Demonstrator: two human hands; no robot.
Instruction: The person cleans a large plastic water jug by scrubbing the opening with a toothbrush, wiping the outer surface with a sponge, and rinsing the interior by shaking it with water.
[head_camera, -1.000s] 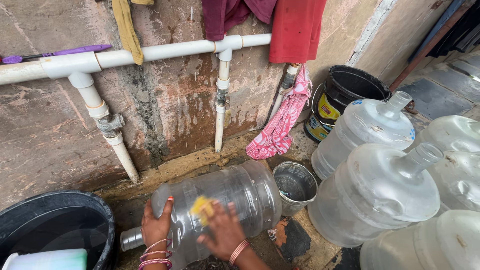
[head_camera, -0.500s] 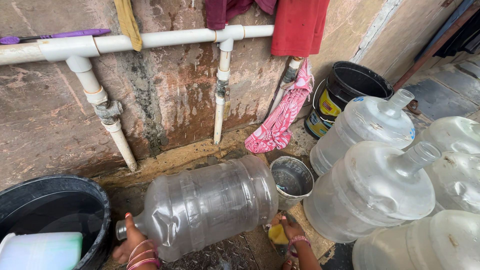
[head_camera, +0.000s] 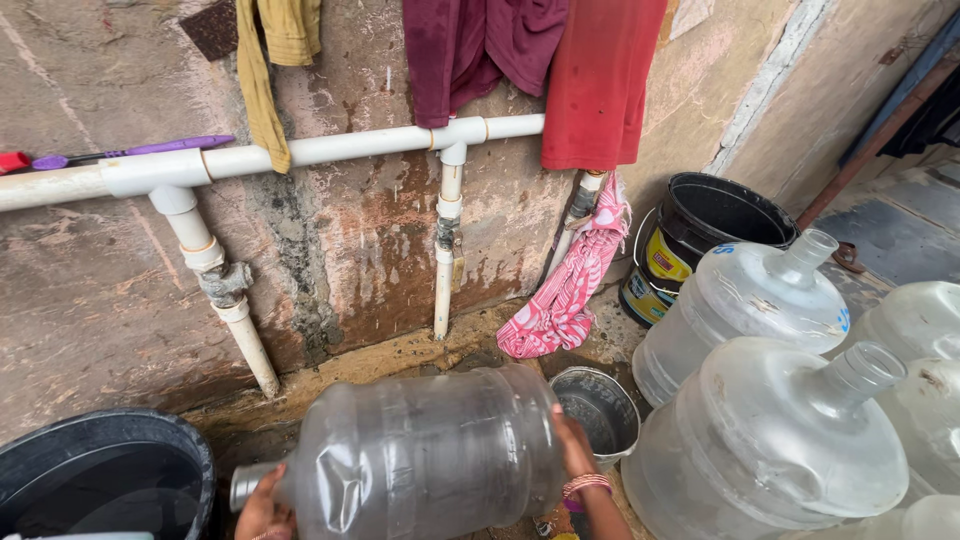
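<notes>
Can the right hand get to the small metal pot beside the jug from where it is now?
Probably yes. The right hand is pressed to the base of the clear jug, and the metal pot sits right next to it with nothing between, though the hand must leave the jug.

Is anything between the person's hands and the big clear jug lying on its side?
Nothing visible. The left hand is at the neck end of the jug and the right hand presses on its base end, both touching it directly. The metal bowl sits just behind the right hand.
</notes>
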